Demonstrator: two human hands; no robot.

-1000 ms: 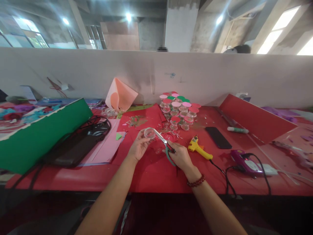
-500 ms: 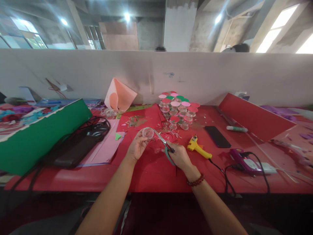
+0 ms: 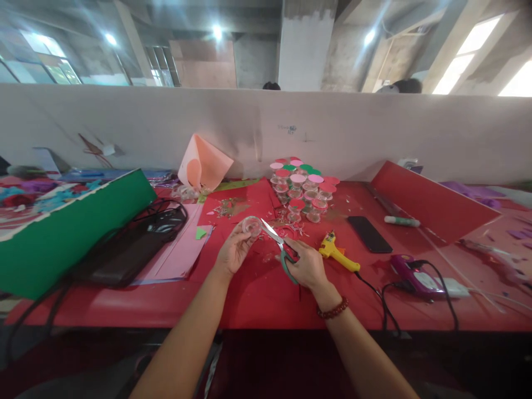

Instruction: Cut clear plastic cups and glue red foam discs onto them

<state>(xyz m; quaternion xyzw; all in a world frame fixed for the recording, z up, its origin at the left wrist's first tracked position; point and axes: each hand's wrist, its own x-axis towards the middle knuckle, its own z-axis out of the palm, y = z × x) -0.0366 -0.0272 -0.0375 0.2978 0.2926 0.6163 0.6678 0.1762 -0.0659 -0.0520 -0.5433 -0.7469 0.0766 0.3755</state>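
My left hand (image 3: 234, 248) pinches a small clear plastic cup (image 3: 251, 226) by its edge, its round face turned towards me. In my right hand (image 3: 308, 265) is a pair of scissors (image 3: 276, 237) with green handles, my fingers through the loops. The blade tips point at the right side of the cup's rim; whether they touch it I cannot tell. Behind the hands stands a cluster of clear cups (image 3: 311, 195) topped with red, pink and green paper discs (image 3: 297, 178). Thin paper scraps (image 3: 296, 228) lie in front of the cluster.
Right of my hands lie a yellow glue gun (image 3: 337, 252) with its cord, a black phone (image 3: 369, 233), a glue stick (image 3: 401, 221) and a purple power strip (image 3: 417, 277). To the left are pink sheets (image 3: 177, 244), a black case (image 3: 133, 244) and a green board (image 3: 78, 227).
The scissors' blades have shifted slightly and look closer together. My left hand and the cup have stayed almost in place.
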